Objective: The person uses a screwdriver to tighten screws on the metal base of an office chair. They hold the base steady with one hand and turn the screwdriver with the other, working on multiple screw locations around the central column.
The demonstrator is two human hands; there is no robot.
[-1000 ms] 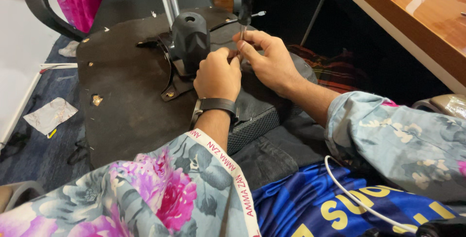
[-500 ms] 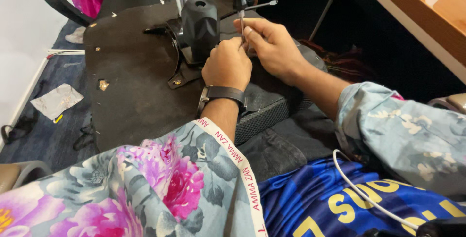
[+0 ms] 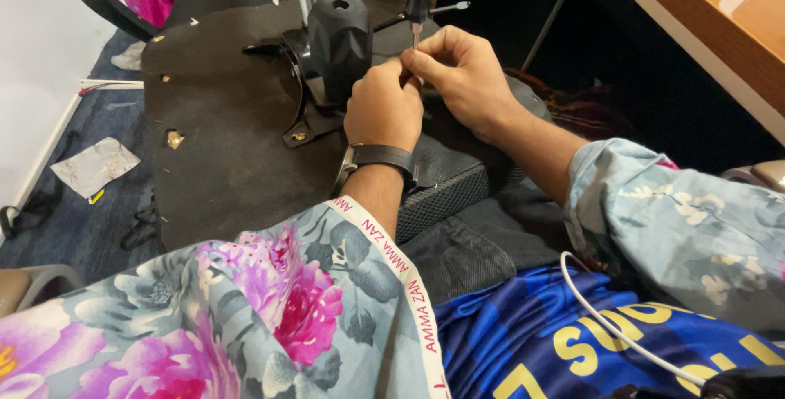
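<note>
Nearest the camera lie a glossy floral fabric sleeve (image 3: 204,325) in grey, pink and purple and a blue jersey with yellow lettering (image 3: 556,342), crossed by a thin white cable (image 3: 621,333). Beyond them the left hand (image 3: 383,109), with a black band-shaped wristwatch (image 3: 380,156) on its wrist, is curled into a loose fist, its fingertips meeting those of the right hand (image 3: 462,76); together they pinch the thin metal shaft of a dark-handled screwdriver (image 3: 417,6), which stands upright between the fingers just above the upturned underside of a black office chair seat (image 3: 221,137). That flat, matte, dusty board rests across the person's lap, with a mesh-textured cushion edge (image 3: 458,190) below the hands. Just beside the left hand rises a moulded black plastic cylinder housing (image 3: 338,39) on a dark metal bracket (image 3: 298,113). Farther off, a crumpled silvery foil scrap (image 3: 94,166) lies on blue carpet (image 3: 57,227), and a polished wooden desk edge (image 3: 703,31) runs along the right.
</note>
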